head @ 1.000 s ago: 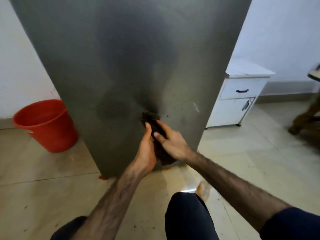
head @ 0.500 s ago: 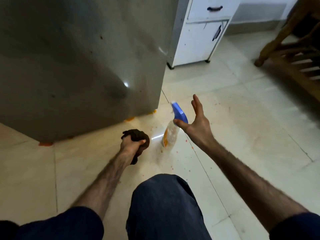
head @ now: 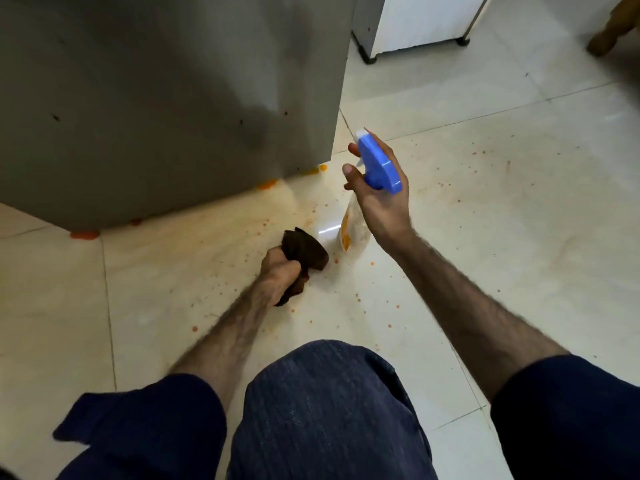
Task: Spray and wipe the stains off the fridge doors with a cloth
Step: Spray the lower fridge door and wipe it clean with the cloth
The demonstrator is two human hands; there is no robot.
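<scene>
Grey steel fridge door (head: 166,98) stands ahead, dark specks on its lower part. The right hand (head: 379,199) grasps the spray bottle (head: 375,168) by its blue trigger head, beside the door's corner. The left hand (head: 278,271) clenches the brown cloth (head: 304,251) low over the orange-spattered floor tiles (head: 485,202). With the nozzle angled past the door's edge, spray might miss the specks and wet the tiles, risking a slip.

One grey fridge (head: 166,98) at eleven o'clock; one white cabinet (head: 422,19) at one o'clock. One spray bottle (head: 379,166) and one brown cloth (head: 304,251) near centre. Two hands: right (head: 381,202), left (head: 280,271). Orange spots on the floor (head: 519,202): too many to count.
</scene>
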